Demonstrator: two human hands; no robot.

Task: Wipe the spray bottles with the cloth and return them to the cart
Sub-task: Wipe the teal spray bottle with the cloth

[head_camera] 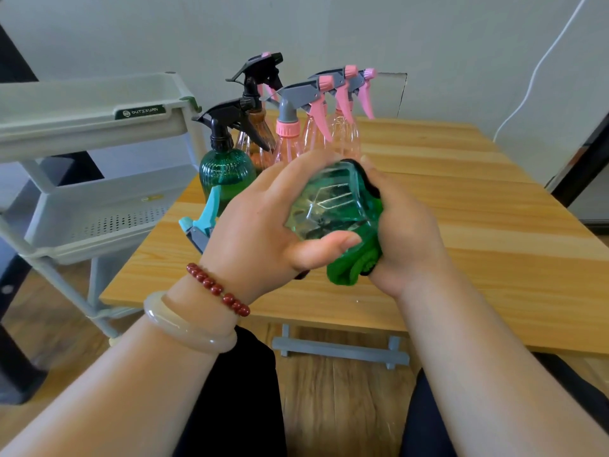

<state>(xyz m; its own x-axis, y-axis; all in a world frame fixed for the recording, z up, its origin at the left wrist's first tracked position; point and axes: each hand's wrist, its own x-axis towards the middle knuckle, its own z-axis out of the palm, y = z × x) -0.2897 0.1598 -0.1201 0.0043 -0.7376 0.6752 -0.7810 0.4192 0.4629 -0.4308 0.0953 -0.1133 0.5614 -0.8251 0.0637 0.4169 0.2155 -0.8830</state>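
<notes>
**Green bottle held up between both hands, cloth against its side**

The left hand [260, 225] grips a clear green bottle [333, 202], fingers curled over its top edge and thumb hooked under the lower edge. The bottle is tipped on its side with its base turned toward the camera. Its blue trigger [206, 212] sticks out on the far left of the left hand, pointing down toward the desk [461, 225].

The right hand [405, 239] holds a green cloth [352, 262] bunched in its palm and presses it to the right side of the bottle. A rolled fold of the cloth hangs out below the thumb. Both hands are raised above the near part of the desk, and the bottle touches nothing else.

Beyond the left hand, a dark green bottle [227, 173] with a black trigger stands upright on the desk. Behind it is a brown bottle [257, 123], also with a black trigger. Beyond the gap between the hands, several pink bottles [344, 133] with grey and pink spray heads stand close together.

Well to the left of the left hand is the cart [82, 127], pale grey with an upper tray and a perforated lower tray, just beside the desk's left edge.

A red bead bracelet [217, 288] and a pale bangle [188, 328] sit on the left wrist.
</notes>
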